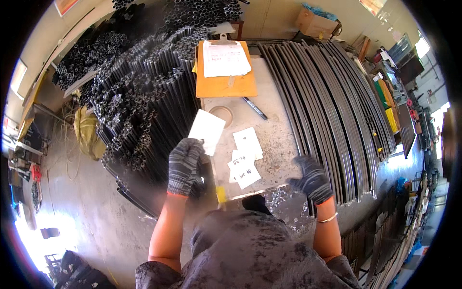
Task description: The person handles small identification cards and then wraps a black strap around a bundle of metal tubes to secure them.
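Note:
My left hand [185,164], in a striped grey work glove, holds a blank white paper slip [207,130] up over the left edge of a worn metal table [278,137]. My right hand [311,177], gloved the same way, hovers with fingers spread above the table's right front corner and holds nothing. Three white paper slips [245,158] with handwriting lie on the table between my hands. Farther back lie a black marker [255,109], a tape roll [221,114] and an orange clipboard [225,77] with a paper sheet on it.
Stacked dark metal tubes [139,101] fill the left side beside the table. Long curved dark metal bars [332,111] lie to the right. Metal shavings [284,200] lie on the floor by the table front. A cardboard box [315,23] stands at the back.

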`<state>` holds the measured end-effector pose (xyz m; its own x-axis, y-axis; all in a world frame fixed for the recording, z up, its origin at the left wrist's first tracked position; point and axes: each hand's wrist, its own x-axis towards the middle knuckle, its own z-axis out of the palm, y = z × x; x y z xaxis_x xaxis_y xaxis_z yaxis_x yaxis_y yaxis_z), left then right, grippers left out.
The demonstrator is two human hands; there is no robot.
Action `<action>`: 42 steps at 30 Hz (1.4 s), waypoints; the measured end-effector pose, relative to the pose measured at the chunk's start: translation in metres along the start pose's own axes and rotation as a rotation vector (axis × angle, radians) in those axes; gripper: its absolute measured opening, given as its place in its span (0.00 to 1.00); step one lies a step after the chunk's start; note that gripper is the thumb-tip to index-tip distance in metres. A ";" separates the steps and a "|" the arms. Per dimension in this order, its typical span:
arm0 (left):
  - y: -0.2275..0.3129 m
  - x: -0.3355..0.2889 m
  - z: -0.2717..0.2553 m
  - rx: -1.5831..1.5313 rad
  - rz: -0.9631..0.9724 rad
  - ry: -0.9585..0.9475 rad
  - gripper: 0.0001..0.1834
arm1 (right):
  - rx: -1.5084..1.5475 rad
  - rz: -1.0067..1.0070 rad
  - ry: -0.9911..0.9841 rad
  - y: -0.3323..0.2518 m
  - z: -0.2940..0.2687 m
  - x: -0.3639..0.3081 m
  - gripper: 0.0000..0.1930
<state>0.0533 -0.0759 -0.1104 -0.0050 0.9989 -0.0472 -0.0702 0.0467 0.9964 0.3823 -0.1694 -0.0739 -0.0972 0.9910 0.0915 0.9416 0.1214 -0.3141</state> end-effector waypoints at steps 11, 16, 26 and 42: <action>0.016 -0.015 0.054 0.264 0.081 -0.320 0.05 | 0.336 -0.230 0.090 -0.113 0.042 0.069 0.20; 0.031 -0.018 0.042 0.123 -0.131 -0.302 0.06 | 0.281 -0.220 0.059 -0.109 0.048 0.063 0.20; 0.019 0.000 -0.013 0.185 -0.102 -0.079 0.07 | 0.658 -0.256 -0.220 -0.095 0.030 0.043 0.24; -0.018 -0.055 0.024 -0.181 -0.292 -0.755 0.26 | 1.083 0.103 -0.292 -0.080 0.061 0.005 0.11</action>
<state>0.0784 -0.1320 -0.1246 0.7051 0.6862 -0.1788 -0.1242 0.3677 0.9216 0.2869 -0.1705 -0.1060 -0.2410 0.9569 -0.1623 0.1870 -0.1183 -0.9752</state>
